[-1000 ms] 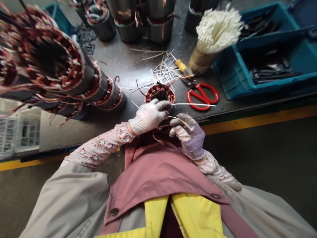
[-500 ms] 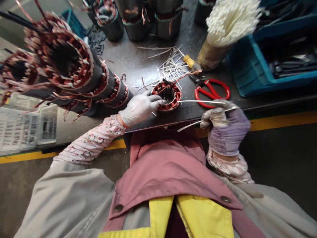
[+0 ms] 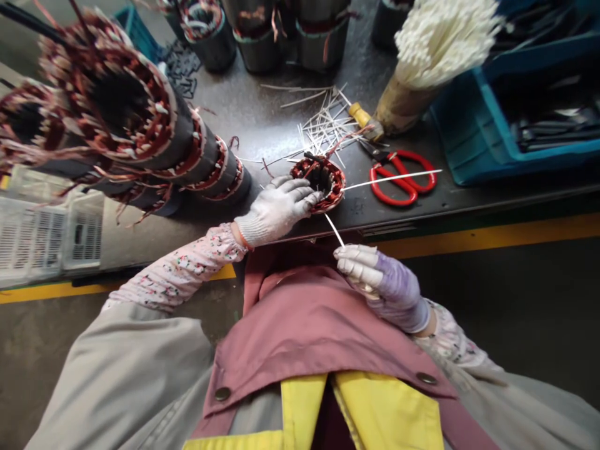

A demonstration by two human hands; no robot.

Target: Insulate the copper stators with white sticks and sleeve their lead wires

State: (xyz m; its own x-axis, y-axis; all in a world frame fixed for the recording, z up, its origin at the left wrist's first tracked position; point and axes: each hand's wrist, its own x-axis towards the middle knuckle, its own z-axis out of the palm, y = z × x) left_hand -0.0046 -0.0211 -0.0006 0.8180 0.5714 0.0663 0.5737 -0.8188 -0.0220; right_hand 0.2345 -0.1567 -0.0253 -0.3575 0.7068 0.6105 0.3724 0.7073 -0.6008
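Large wound stators [image 3: 126, 106] lie at left; my gloved left hand [image 3: 276, 209] grips the rim of a small stator [image 3: 321, 181] on the bench [image 3: 356, 209]; my right hand [image 3: 377, 278] pinches a white strip [image 3: 334, 230] nearby; red scissors [image 3: 400, 178] lie far right.

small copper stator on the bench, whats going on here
A person is working on a small copper-wound stator on a dark workbench. The left hand, in a white knit glove, has its fingers over the stator's rim. The right hand, in a purple-coated glove, is at the end of a thin white strip running down from the stator. Another thin white strip reaches out over red-handled scissors, and loose white strips lie behind.
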